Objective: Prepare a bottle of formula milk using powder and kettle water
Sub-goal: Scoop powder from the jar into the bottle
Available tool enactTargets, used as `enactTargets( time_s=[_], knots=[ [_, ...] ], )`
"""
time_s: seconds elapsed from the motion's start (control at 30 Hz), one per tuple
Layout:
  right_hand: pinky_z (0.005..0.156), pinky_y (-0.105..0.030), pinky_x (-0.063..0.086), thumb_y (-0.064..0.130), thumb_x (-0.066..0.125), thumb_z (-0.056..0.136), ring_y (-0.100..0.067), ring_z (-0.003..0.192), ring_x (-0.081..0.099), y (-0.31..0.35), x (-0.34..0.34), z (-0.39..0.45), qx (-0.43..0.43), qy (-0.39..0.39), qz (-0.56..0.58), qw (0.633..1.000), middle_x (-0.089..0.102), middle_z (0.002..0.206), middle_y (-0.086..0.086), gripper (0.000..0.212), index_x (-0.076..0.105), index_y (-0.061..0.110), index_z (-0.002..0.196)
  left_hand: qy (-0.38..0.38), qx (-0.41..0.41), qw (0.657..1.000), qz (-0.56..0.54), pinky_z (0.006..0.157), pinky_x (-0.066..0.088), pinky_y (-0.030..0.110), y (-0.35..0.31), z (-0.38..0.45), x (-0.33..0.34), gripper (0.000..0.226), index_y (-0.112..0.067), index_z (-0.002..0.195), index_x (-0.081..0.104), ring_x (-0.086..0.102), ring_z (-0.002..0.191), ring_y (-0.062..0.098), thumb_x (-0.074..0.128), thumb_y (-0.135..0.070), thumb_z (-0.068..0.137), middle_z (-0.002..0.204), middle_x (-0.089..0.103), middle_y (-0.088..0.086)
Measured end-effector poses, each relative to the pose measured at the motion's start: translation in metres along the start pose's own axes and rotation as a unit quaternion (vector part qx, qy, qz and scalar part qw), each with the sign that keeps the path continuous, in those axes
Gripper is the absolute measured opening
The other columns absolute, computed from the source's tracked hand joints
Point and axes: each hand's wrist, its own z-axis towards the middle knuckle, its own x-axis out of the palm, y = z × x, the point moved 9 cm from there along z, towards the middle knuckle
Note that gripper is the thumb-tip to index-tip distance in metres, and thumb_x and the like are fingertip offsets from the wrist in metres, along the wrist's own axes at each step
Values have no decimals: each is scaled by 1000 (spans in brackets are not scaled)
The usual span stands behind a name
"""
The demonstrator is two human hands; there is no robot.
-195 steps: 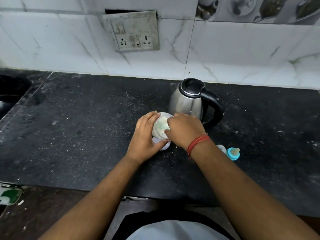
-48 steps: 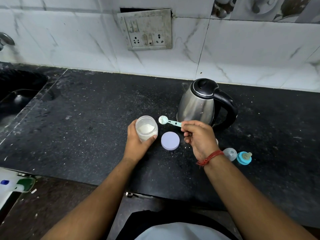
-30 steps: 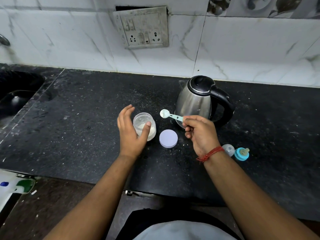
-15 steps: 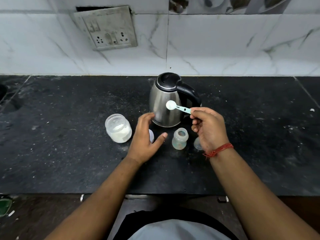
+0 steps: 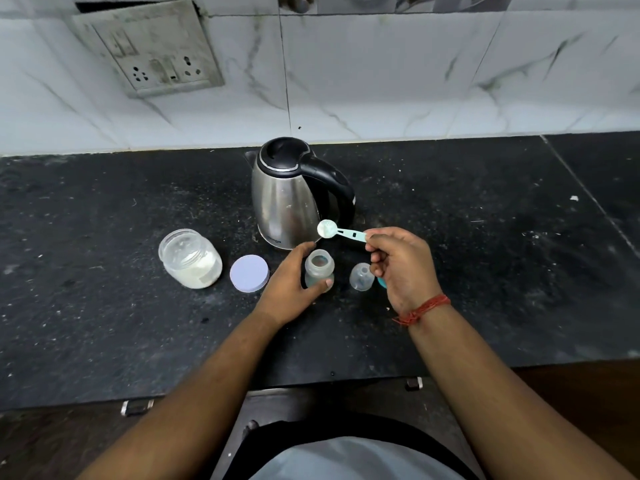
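Beside kettle [image 5: 287, 202] | jar [image 5: 191, 258], lid [image 5: 249, 273] left | our left hand [image 5: 289, 284] now grips bottle [image 5: 319, 268] | right hand [image 5: 401, 268] pinches scoop [image 5: 341, 232]

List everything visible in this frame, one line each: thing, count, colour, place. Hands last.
kettle: 1, steel and black, back of counter
powder jar: 1, clear, open, left of lid
lid: 1, pale lilac, flat on counter
bottle: 1, clear, open, before kettle
bottle cap: 1, clear, right of bottle
scoop: 1, pale green, above bottle
socket panel: 1, grey, on wall
wrist thread: 1, red, right wrist
left hand: grips bottle
right hand: pinches scoop handle
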Motion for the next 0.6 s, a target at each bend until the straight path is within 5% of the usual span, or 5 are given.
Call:
enactTargets(
  time_s=[0.13, 0.27, 0.53, 0.6],
  knots=[
    [43, -22, 36, -6, 58, 90, -10, 54, 48, -2, -3, 2, 1, 4, -2, 1000, 59, 68, -7, 20, 74, 4, 83, -19, -24, 999, -14, 102, 53, 41, 4, -2, 0, 51, -44, 124, 53, 65, 111, -1, 79, -39, 81, 119, 68, -22],
    [43, -22, 35, -7, 56, 90, -10, 54, 47, -3, 3, 3, -1, 11, -6, 1000, 59, 67, -6, 21, 73, 3, 84, -51, -6, 998, -22, 99, 54, 35, -1, -5, -10, 50, -32, 125, 58, 65, 111, 2, 80, -37, 81, 119, 68, -17],
    [44, -21, 37, -6, 56, 89, -9, 55, 47, -1, 31, -1, -24, 14, -63, 998, 59, 68, -7, 23, 73, 6, 81, -112, 14, 994, 15, 93, 46, 17, -1, -11, -55, 49, -39, 120, 56, 61, 110, -1, 84, -34, 80, 116, 64, -21],
    [48, -25, 40, -2, 60, 88, -10, 55, 49, 2, 38, -1, -56, 13, -120, 991, 60, 67, -5, 22, 75, 12, 80, -130, 15, 991, 26, 96, 48, 22, 1, -13, -67, 49, -33, 121, 60, 61, 110, 1, 85, -35, 79, 116, 64, -20]
  ],
)
